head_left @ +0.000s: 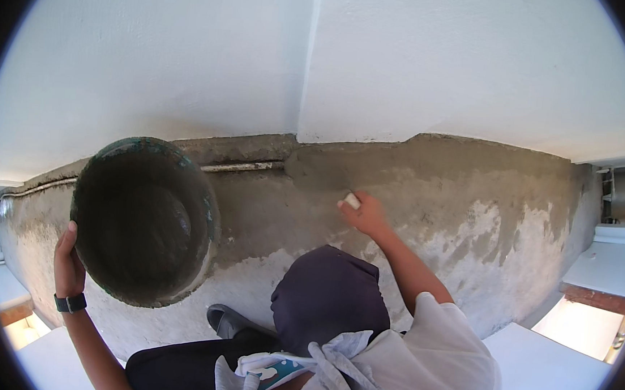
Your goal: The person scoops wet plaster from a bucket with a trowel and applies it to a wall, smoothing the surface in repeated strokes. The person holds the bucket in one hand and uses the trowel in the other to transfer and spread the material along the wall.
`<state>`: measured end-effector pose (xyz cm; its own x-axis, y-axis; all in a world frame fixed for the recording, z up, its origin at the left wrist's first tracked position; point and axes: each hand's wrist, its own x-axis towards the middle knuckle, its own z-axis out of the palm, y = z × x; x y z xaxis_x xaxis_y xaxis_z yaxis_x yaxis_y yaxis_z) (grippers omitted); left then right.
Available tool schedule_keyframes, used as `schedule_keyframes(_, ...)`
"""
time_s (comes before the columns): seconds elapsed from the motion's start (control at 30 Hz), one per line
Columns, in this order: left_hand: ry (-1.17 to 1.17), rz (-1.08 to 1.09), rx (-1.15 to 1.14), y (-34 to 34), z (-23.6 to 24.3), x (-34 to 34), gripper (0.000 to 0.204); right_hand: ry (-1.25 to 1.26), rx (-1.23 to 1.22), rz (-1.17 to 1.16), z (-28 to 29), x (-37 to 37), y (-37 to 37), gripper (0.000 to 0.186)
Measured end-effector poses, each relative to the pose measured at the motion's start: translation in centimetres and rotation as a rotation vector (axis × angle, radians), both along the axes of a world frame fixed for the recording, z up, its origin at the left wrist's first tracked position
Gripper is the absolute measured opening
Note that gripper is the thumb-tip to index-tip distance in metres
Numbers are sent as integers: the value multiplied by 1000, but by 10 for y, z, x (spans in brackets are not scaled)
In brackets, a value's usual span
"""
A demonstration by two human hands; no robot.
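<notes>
A large round basin (144,219), dark and coated inside with grey cement residue, is tipped so that its opening faces me. My left hand (69,265), with a black watch on its wrist, grips the basin's left rim; its fingers are partly hidden behind the edge. Farther right, my right hand (369,215) is closed around a small pale block-like piece (353,200), possibly a tool handle; its kind cannot be made out. Just beyond that hand lies a smooth patch of damp grey mortar (321,168) on the cement strip (436,182).
Behind the strip rises a white wall (192,56) with a vertical corner line. A thin pale pipe (245,166) runs along the wall's base, partly behind the basin. A dark shoe (227,322) and a dark cap (331,290) are close in front. White ledges (608,266) stand at far right.
</notes>
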<state>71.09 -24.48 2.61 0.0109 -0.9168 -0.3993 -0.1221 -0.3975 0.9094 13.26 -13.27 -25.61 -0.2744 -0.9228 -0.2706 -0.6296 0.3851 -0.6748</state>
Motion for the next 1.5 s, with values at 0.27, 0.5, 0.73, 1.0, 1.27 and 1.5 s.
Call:
schedule_keyframes(0.27, 64, 10, -4, 0, -1, 4, 50, 110, 103, 115, 9, 5, -29, 50)
schedule_keyframes(0.5, 58, 5, 10, -1, -4, 8, 53, 68, 9, 10, -24, 25, -41, 48)
schedule_keyframes(0.73, 150, 1, 26, -1, -4, 10, 53, 119, 175, -68, -3, -6, -15, 51)
schedule_keyframes(1.0, 106, -49, 43, -3, -6, 19, 57, 182, 115, -159, -17, -31, -23, 47)
schedule_keyframes(1.27, 160, -16, 50, 0, -5, 11, 56, 129, 160, -73, 5, -66, -9, 51)
schedule_keyframes(1.5, 167, -19, 92, -2, -7, 19, 59, 137, 120, -102, -26, -54, -24, 52)
